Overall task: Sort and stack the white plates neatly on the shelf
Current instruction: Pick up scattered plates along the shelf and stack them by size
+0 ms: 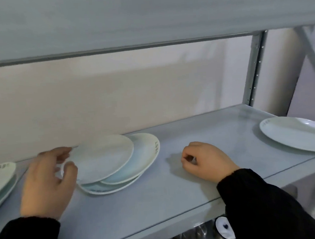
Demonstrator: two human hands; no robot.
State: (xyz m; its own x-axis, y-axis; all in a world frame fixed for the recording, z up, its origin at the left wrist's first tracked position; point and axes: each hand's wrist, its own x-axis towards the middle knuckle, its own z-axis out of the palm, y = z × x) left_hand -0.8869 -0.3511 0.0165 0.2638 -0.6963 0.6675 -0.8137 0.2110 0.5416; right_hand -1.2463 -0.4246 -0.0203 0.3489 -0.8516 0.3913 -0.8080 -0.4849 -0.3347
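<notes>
Grey metal shelf (176, 189) backed by a beige wall (114, 96) is noted, with white plates set in three groups: a stack (0, 175) at far left, a skewed pile (146, 157) in the middle, and a single plate (294, 136) at far right. The top plate (103, 158) of the skewed pile is pinched at its left rim by the left hand (45, 183), probably so it can be slid square over those beneath. The right hand (206, 160) is rested on the shelf near the pile, curled into a fist with nothing held, and is judged idle.
</notes>
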